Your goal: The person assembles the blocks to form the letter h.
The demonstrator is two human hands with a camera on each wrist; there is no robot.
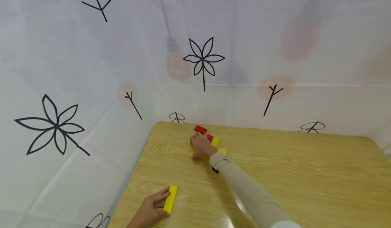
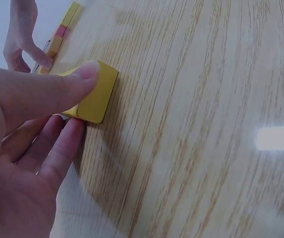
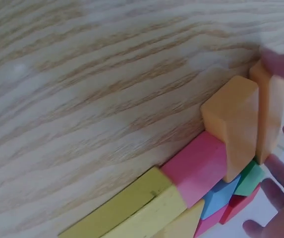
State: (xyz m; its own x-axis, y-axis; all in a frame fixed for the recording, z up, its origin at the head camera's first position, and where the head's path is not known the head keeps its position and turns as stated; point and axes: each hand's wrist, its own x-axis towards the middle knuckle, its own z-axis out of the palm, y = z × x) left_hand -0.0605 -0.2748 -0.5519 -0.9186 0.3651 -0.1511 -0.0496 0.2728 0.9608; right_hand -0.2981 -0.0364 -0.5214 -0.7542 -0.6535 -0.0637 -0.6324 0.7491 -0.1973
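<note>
- Left hand [image 1: 149, 207]: partly closed, thumb and fingers pinching a yellow block [image 1: 170, 200] at the near-left part of the wooden table [image 1: 290, 173].
- Right hand [image 1: 200, 146]: far side; thumb and fingertip at opposite ends of the outer orange block [image 3: 270, 114].
- Beside that: second orange block [image 3: 241, 119], then pink block [image 3: 196, 166]; blue block [image 3: 220, 196] and green block [image 3: 249, 179] adjacent.
- Red block [image 1: 200, 129]: just beyond right hand.

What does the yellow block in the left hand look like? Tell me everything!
The yellow block is a long, plain bar with flat faces, smooth and perhaps painted wood. The left hand grips it, thumb at its near end. Its length runs mostly forward, apart from the other blocks. I can't tell whether it touches the table.
</note>
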